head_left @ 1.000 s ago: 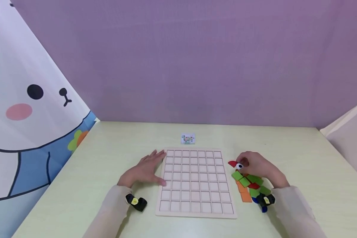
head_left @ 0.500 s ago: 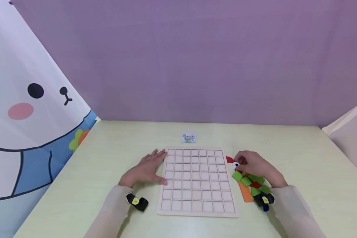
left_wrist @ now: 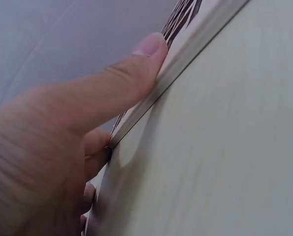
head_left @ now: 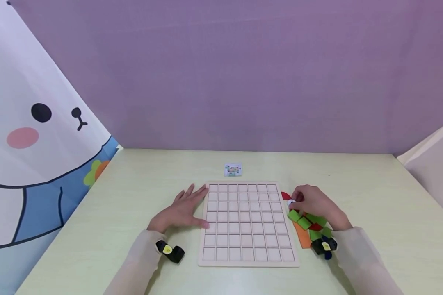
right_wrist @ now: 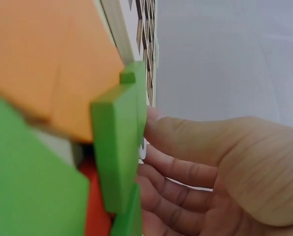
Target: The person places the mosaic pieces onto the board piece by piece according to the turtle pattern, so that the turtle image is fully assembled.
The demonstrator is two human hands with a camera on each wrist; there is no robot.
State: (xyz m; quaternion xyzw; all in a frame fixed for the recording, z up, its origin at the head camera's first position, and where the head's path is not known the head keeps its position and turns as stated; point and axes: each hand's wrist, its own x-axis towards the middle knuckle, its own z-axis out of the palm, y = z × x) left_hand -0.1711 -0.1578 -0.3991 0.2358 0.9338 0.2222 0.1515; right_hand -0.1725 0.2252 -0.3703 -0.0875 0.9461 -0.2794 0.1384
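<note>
A pale wooden grid board [head_left: 246, 217] lies flat on the table. My left hand [head_left: 182, 211] rests along its left edge with fingers spread; in the left wrist view the thumb [left_wrist: 141, 64] presses on the board's rim [left_wrist: 185, 49]. At the board's right side, my right hand [head_left: 313, 204] pinches a white round piece with a black dot [head_left: 291, 202], which the fingers partly cover. Beside that hand are a red curved piece [head_left: 286, 196], green tiles [head_left: 303, 223] and orange tiles [head_left: 303, 237] in a heap. The right wrist view shows a thick green tile [right_wrist: 112, 147] close to the thumb.
A small picture card [head_left: 233, 169] lies behind the board. A purple cloth [head_left: 243, 82] hangs at the back of the table. Bear-print fabric [head_left: 22, 184] stands to the left, and a white panel [head_left: 435, 168] to the right.
The board has shifted slightly to the right, with my left hand following its edge. My right hand has moved a little left and away with the white round piece.
</note>
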